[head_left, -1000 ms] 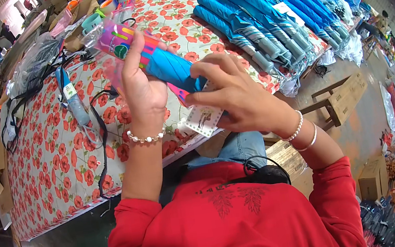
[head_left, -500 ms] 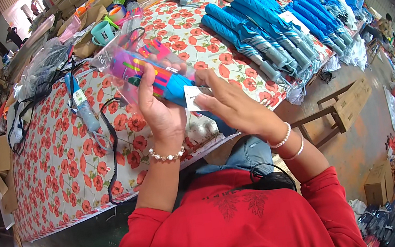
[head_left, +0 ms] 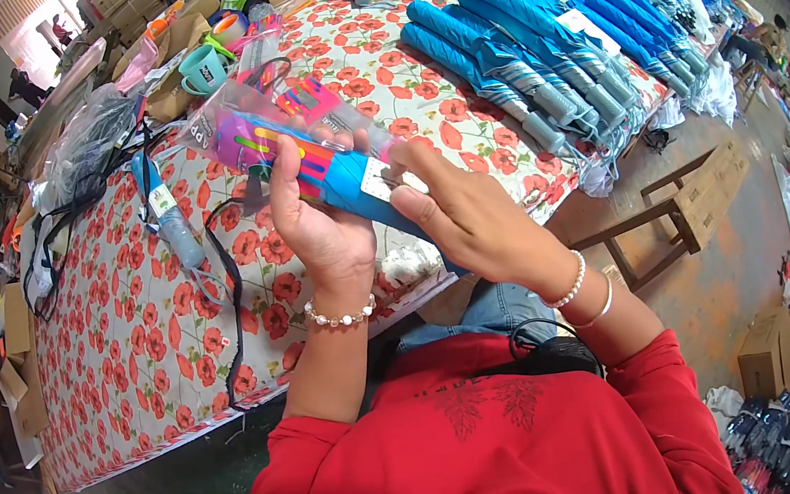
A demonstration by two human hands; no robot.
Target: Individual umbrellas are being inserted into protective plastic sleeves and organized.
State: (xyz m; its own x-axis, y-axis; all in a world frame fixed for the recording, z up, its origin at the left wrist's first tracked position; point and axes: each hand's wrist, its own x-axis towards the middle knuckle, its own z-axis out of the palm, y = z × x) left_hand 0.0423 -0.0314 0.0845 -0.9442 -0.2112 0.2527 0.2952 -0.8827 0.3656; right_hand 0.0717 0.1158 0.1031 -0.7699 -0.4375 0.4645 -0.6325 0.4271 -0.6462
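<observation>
A blue folded umbrella (head_left: 346,184) slants across my two hands, its far end inside a clear plastic sleeve with a bright multicoloured print (head_left: 244,139). My left hand (head_left: 324,232) is closed round it from below, with the thumb along the near side and the fingertips showing on the far side. A white tag (head_left: 377,181) lies against the blue cloth. My right hand (head_left: 476,210) pinches at the tag's right edge with thumb and fingers, close to the umbrella. The umbrella's lower end is partly hidden behind this hand.
Several folded blue umbrellas (head_left: 509,54) lie in rows at the right of the flower-print tablecloth (head_left: 164,330). One umbrella in a clear sleeve (head_left: 166,213) and black straps (head_left: 234,310) lie left. A green mug (head_left: 203,70) stands behind. A wooden stool (head_left: 683,211) stands right.
The tag now lies flatter against the umbrella, and the right fingers sit at its edge. Both hands stay close to where they were. The view has shifted slightly.
</observation>
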